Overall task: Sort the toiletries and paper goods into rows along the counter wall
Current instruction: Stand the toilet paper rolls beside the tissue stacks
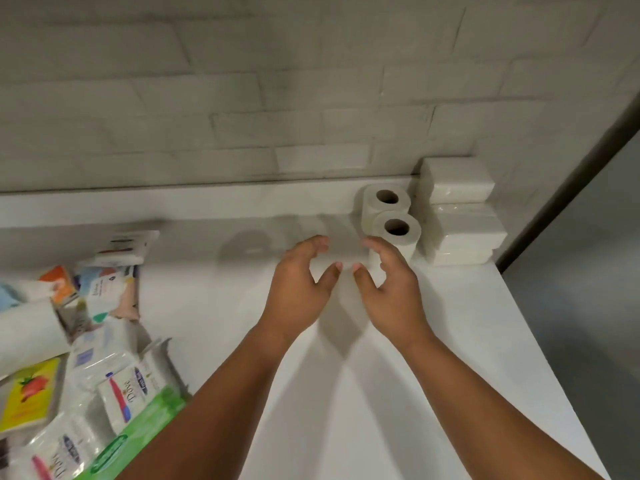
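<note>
Two white toilet paper rolls stand upright near the wall, the far roll [384, 199] behind the near roll [398, 233]. To their right lie two stacks of white napkin packs, a back stack [457, 183] and a front stack [467, 237]. My right hand [388, 289] hovers with curled, spread fingers just left of the near roll, partly in front of its lower side. My left hand [301, 282] is beside it, fingers apart, holding nothing.
A jumbled pile of toiletries fills the left: soap packs [121, 393], a green wipes pack [138, 434], a yellow box [29, 393], tissue packets [107, 289], a lying roll [31, 330]. The counter's right edge [540, 341] drops off beside a grey panel.
</note>
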### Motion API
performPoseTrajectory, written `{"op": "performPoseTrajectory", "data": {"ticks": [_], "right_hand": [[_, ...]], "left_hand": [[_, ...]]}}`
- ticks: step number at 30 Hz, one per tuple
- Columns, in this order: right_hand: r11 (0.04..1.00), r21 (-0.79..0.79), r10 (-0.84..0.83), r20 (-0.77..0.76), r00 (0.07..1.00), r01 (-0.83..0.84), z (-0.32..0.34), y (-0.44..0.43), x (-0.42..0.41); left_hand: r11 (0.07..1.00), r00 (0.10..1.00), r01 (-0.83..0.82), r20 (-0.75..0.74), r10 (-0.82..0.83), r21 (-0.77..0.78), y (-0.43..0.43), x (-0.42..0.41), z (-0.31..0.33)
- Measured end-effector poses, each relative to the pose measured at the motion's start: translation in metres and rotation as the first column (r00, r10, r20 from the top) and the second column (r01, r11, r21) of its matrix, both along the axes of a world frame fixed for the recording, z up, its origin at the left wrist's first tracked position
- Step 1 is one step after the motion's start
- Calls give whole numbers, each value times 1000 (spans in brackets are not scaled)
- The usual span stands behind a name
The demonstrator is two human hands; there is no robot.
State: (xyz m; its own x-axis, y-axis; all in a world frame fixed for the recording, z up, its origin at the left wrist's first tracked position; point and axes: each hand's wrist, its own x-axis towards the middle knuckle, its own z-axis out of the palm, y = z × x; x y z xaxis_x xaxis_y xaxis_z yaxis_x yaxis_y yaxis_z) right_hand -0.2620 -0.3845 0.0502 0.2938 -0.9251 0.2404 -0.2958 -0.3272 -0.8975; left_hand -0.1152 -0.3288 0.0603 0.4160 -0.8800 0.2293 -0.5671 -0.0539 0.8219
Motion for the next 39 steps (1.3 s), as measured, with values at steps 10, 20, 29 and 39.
{"op": "performPoseTrajectory", "data": {"ticks": [10, 20, 29, 39], "right_hand": [[949, -49, 311, -30, 950, -313, 19, 100, 114], [798, -48, 596, -94, 798, -601, 6, 214, 243], [618, 60, 768, -258, 586, -784, -9, 305, 351], [582, 178, 767, -443, 464, -793, -40, 339, 433]], "left_hand": [[987, 974, -159, 167, 155, 9, 153, 110, 23], [896, 850, -443, 333, 409, 31, 298, 230, 5], [691, 671, -714, 398, 626, 115, 412, 315, -17], [679, 748, -664, 261, 611, 315, 451, 371, -56]]}}
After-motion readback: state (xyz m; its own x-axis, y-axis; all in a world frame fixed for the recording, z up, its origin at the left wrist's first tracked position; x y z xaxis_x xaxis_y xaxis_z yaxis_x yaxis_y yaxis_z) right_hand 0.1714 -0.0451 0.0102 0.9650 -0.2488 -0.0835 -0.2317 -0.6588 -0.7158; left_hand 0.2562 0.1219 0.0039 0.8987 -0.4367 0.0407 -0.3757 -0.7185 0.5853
